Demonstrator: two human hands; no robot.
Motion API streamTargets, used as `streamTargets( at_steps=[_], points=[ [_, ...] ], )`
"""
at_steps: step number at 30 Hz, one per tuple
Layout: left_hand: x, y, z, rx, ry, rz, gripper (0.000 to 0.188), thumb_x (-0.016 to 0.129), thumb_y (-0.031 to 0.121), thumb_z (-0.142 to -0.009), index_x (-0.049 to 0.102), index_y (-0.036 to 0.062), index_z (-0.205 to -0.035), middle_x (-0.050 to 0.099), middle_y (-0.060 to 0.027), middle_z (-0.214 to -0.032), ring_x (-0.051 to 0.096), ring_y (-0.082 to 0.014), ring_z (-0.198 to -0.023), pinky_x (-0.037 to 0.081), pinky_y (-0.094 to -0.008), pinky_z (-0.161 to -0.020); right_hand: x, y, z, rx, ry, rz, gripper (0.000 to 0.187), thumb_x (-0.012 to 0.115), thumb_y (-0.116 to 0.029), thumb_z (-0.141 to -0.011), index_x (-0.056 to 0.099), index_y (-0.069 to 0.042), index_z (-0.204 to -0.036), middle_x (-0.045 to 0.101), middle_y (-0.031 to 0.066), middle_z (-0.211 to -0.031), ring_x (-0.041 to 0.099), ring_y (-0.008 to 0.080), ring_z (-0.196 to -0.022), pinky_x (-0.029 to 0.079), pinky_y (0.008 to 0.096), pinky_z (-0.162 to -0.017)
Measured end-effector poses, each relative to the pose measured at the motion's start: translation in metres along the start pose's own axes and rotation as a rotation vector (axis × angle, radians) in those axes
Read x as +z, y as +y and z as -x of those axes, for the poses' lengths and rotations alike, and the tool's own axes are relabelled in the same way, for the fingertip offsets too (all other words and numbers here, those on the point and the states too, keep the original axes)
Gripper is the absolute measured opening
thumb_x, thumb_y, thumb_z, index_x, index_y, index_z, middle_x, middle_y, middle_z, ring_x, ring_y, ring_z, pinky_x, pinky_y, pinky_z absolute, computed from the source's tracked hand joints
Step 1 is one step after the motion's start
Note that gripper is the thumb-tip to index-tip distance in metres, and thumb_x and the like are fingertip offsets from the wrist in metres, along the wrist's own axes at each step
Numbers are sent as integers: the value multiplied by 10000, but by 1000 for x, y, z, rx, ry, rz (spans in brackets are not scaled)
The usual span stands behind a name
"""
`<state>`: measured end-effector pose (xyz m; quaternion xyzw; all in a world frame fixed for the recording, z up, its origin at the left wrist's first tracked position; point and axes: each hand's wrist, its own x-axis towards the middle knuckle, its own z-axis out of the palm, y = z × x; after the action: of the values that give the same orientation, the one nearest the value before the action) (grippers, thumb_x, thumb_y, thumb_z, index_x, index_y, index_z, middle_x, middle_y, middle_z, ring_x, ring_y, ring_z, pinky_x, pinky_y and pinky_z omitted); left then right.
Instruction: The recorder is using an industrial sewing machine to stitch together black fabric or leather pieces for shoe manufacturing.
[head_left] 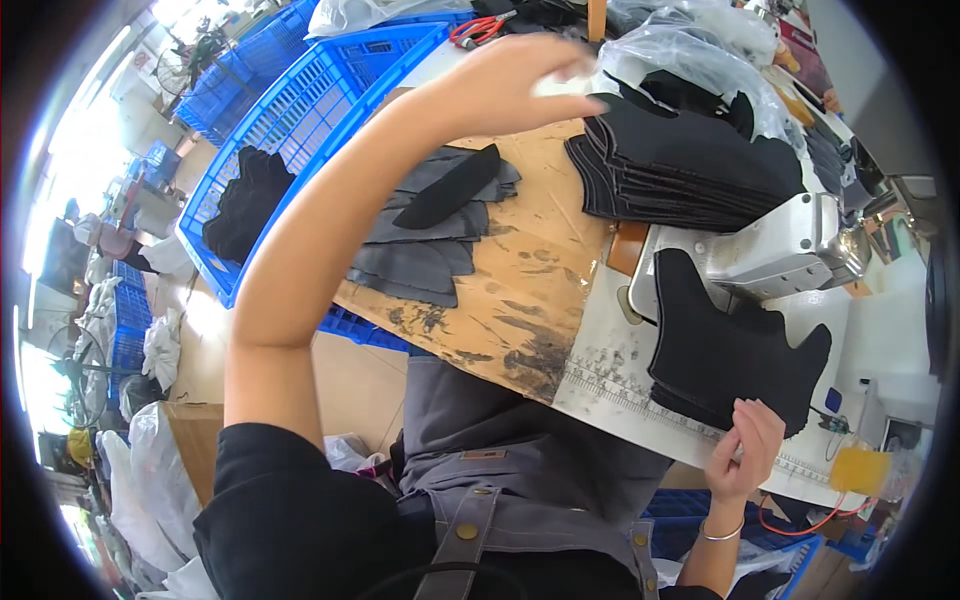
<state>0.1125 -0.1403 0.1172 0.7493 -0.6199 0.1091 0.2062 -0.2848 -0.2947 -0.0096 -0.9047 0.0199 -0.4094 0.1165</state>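
A: Closest of all, a grey apron [540, 430]?
B: Yes, with brass-coloured buttons, and beside it a black sleeve [300, 510].
A: And the left grip [510, 85]?
B: Raised over the worktop [530, 260], spread, with the thumb apart from blurred fingers, pointing at the left end of a thick stack of black pieces [690, 160].
A: The right grip [745, 455]?
B: Curled at the near edge of a boot-shaped black piece [740, 340], in contact with it. Pinching or merely resting, cannot tell from here.
A: Lying where, exactly?
B: In front of a silver sewing machine [780, 245], beyond a ruler scale [640, 396]. More than 1 layer at the left edge.
A: Farther left?
B: Grey pieces [415, 270], fanned, with 1 narrow black piece [450, 190] on top. Beyond, a blue basket [330, 80] holding black cloth [245, 200].
A: At the back?
B: Red-handled snips [478, 30] near the basket; clear plastic [690, 45] behind the thick stack.
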Motion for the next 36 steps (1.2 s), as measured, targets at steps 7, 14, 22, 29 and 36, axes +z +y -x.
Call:
streamTargets(
  at_steps=[7, 14, 22, 29, 36],
  points=[
    [25, -68, 85, -510, -121, 119, 395, 702, 379, -819, 680, 24, -992, 669, -162, -957, 639, -286, -916, 496, -379, -799, 0, 1, 8, -68, 27, 45, 253, 501, 104, -794, 581, 21, -1019, 651, 171, -995, 625, 340, -885, 518, 417, -803],
    [52, -101, 59, -751, -292, 219, 318, 786, 309, -738, 708, 19, -844, 673, -104, -756, 628, -195, -712, 493, -334, -650, -1, -7, 9, -81, 5, 137, 276, 491, 114, -771, 581, 5, -1007, 646, 149, -998, 631, 322, -874, 527, 401, -784],
    [49, -94, 72, -743, -200, 340, 216, 779, 208, -761, 662, 29, -794, 652, -65, -761, 591, -147, -713, 470, -296, -641, -7, -40, -45, -164, -56, -43, 267, 513, 56, -781, 584, -19, -1027, 644, 141, -977, 638, 303, -795, 538, 376, -693],
    [39, -73, 128, -569, 3, 383, 215, 771, 171, -767, 605, 39, -801, 628, -78, -791, 610, -179, -757, 490, -318, -698, 60, -86, -163, -330, -469, -235, 285, 674, -41, -701, 598, -23, -975, 583, 92, -926, 588, 250, -862, 507, 335, -685],
    [47, -65, 118, -516, 110, 306, 188, 726, 149, -823, 581, 35, -855, 608, -65, -789, 583, -147, -715, 479, -300, -667, 210, -65, -211, -605, -486, 116, 194, 646, -115, -734, 617, -60, -917, 606, 62, -947, 587, 211, -957, 508, 311, -710]
  ],
)
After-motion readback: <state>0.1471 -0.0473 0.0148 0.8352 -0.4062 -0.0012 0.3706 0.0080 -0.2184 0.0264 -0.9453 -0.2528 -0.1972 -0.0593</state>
